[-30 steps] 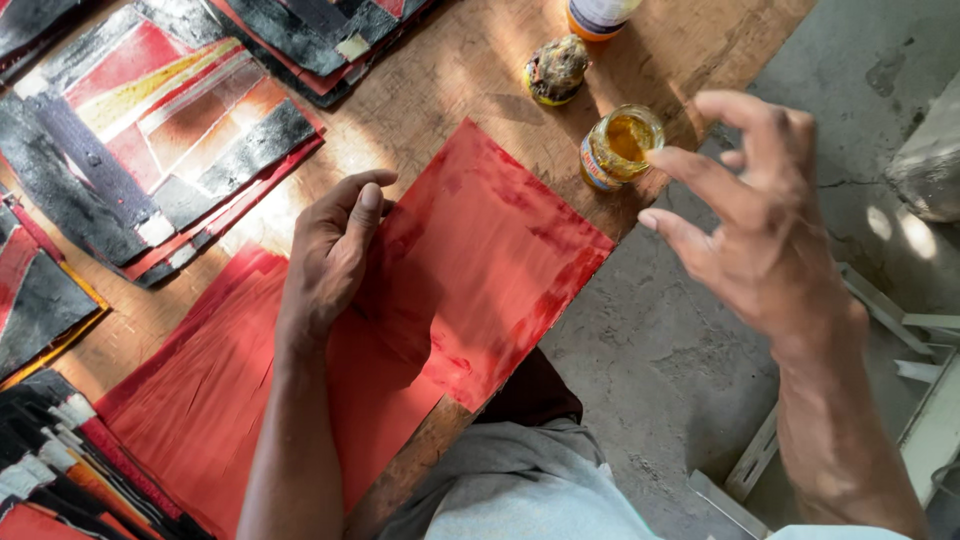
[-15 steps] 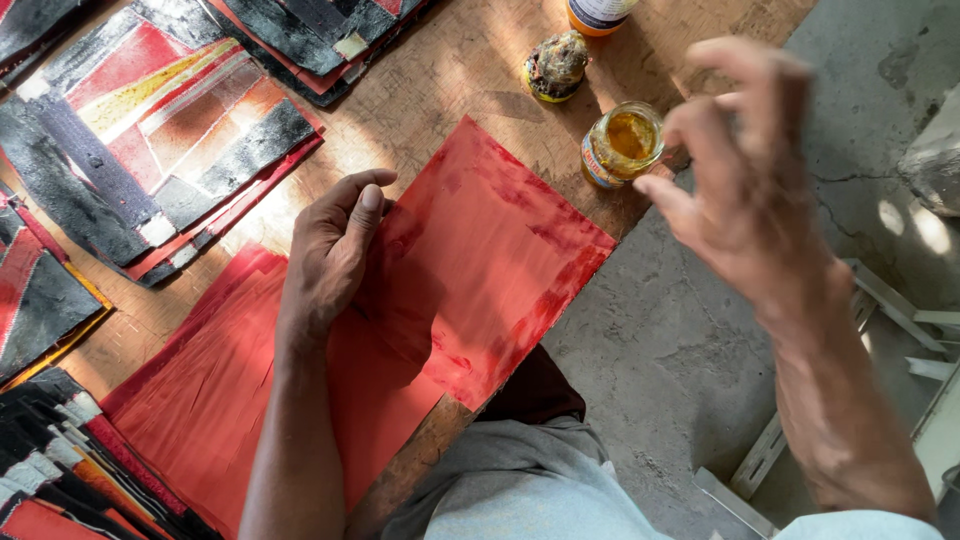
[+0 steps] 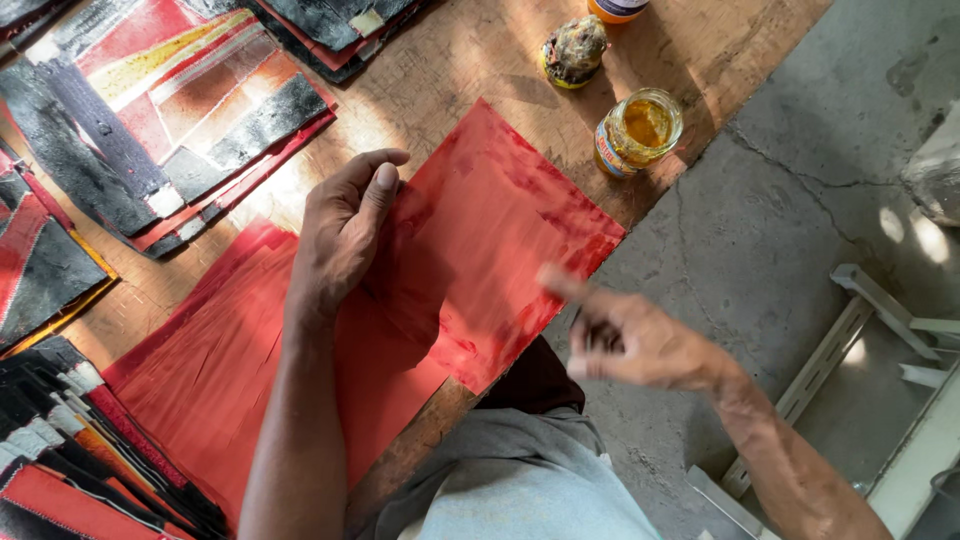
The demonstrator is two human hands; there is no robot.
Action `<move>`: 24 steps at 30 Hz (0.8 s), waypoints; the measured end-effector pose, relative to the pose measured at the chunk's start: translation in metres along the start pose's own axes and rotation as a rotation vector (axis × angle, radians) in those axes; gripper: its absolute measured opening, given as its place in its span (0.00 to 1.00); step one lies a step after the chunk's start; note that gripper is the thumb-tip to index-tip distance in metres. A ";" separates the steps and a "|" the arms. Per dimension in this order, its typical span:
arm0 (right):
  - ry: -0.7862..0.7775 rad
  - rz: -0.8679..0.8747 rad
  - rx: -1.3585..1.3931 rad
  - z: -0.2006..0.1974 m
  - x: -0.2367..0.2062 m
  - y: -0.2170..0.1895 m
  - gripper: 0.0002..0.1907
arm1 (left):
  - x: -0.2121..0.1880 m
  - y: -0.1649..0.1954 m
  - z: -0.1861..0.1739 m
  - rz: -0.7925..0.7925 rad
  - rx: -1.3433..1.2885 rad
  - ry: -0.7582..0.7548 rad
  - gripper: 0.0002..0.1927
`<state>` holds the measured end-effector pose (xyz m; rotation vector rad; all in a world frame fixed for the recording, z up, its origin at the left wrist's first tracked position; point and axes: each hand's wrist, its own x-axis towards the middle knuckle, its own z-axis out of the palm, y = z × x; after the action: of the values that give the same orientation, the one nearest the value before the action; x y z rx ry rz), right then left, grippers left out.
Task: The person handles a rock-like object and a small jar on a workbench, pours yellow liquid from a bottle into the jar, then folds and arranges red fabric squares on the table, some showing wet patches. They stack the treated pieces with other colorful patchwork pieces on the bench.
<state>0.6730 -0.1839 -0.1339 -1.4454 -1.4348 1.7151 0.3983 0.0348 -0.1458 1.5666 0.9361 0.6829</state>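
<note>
A red sheet (image 3: 500,215) lies on the wooden table (image 3: 470,60), partly over a stack of more red sheets (image 3: 200,370). My left hand (image 3: 340,240) rests on the sheet's left edge, fingers loosely curled, pressing it flat. My right hand (image 3: 630,335) hovers at the sheet's near right corner, blurred, index finger stretched toward the sheet, holding nothing. An open glass jar of yellow glue (image 3: 640,130) stands at the table's edge beyond the sheet.
Piles of black, red and yellow sheets (image 3: 160,130) cover the table's left side. A crusted round lid (image 3: 573,50) and an orange container (image 3: 620,8) sit behind the jar. Grey concrete floor (image 3: 800,180) and a white frame (image 3: 880,310) lie to the right.
My right hand has dropped from beside the glue jar down toward the near right corner of the red sheet. My left hand has stayed in place.
</note>
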 end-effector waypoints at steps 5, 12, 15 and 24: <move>0.198 0.101 0.068 0.013 0.002 -0.015 0.51 | -0.001 -0.004 -0.001 -0.027 -0.068 -0.007 0.19; 0.036 0.143 -0.263 0.068 0.009 -0.034 0.52 | -0.006 -0.001 -0.007 -0.065 -0.057 0.044 0.22; 0.049 0.113 -0.299 0.079 0.008 -0.041 0.51 | -0.019 0.005 -0.011 -0.065 0.108 0.120 0.24; 0.043 0.005 -0.382 0.088 0.012 -0.052 0.50 | -0.078 0.019 -0.014 -0.163 0.030 0.183 0.23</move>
<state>0.5758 -0.1913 -0.1007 -1.6653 -1.8070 1.4547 0.3504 -0.0262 -0.1200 1.4521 1.2008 0.7067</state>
